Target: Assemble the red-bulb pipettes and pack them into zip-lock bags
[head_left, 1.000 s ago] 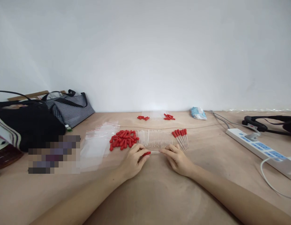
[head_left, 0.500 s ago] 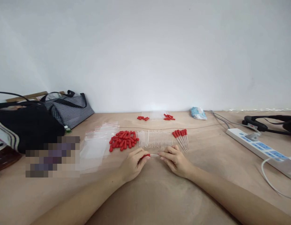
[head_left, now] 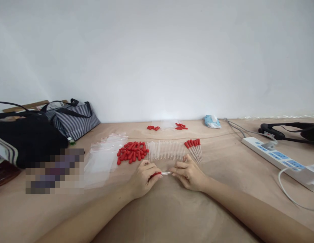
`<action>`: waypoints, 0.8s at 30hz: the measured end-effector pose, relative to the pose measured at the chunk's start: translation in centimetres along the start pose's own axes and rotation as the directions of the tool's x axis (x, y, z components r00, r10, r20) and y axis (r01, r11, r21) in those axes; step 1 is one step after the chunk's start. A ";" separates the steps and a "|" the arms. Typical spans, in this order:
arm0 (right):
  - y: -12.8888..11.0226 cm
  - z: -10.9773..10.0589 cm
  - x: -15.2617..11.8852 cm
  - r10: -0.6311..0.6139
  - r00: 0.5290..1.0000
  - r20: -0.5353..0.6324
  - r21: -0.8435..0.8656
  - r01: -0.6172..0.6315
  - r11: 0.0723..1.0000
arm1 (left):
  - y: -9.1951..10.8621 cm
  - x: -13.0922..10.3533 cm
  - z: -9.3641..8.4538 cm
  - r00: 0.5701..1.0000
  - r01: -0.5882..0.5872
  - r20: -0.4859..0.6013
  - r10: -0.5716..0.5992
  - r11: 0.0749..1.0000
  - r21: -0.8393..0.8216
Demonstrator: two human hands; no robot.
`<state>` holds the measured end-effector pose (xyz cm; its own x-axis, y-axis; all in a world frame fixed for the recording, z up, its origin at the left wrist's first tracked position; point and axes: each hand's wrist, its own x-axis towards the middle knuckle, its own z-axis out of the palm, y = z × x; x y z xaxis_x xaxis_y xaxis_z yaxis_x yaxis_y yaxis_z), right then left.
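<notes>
The left hand (head_left: 145, 179) pinches a red bulb (head_left: 157, 174); the right (head_left: 188, 172) pinches a clear tube (head_left: 166, 173), long axis crosswise between the hands, bulb end leftward.

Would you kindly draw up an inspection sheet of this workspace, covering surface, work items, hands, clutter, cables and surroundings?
Surface: brown tabletop, faintly marked.
Work items: pile of red bulbs, row of clear tubes, fan of red-topped tubes; clear bags left of the pile.
Hands: left hand pinches a red bulb; right hand grips the clear tube meeting it.
Clutter: striped bag and black bag at left; crumpled blue-and-white item near the wall.
Cables: grey plug in the power strip; white cord looping beside it.
Surroundings: pale wall behind the table.
Other people: nothing seen.
</notes>
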<state>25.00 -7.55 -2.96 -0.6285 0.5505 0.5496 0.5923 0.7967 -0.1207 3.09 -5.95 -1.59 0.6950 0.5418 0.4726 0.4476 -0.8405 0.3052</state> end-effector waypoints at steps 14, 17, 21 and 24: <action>-1.4 0.6 1.0 0.058 0.998 0.023 0.035 -0.059 0.998 | -0.1 0.0 0.4 0.998 -0.061 0.005 0.061 0.998 0.010; -1.5 0.6 1.2 0.068 0.996 0.049 0.017 -0.069 0.997 | -0.2 0.1 0.3 0.998 -0.058 0.007 0.058 0.998 -0.003; -1.3 -0.1 1.5 0.073 0.997 0.041 -0.073 -0.069 0.995 | -0.5 0.1 0.2 0.999 0.036 -0.035 -0.035 0.999 0.021; 0.0 -1.0 1.3 0.164 0.987 -0.004 -0.120 -0.163 0.979 | -0.9 -0.2 0.1 0.966 0.199 -0.181 -0.186 0.979 0.055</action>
<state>24.70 -7.07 -1.47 -0.5211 0.6724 0.5257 0.7430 0.6605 -0.1083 2.58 -5.26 -2.07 0.4860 0.6797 0.5494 0.6070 -0.7147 0.3475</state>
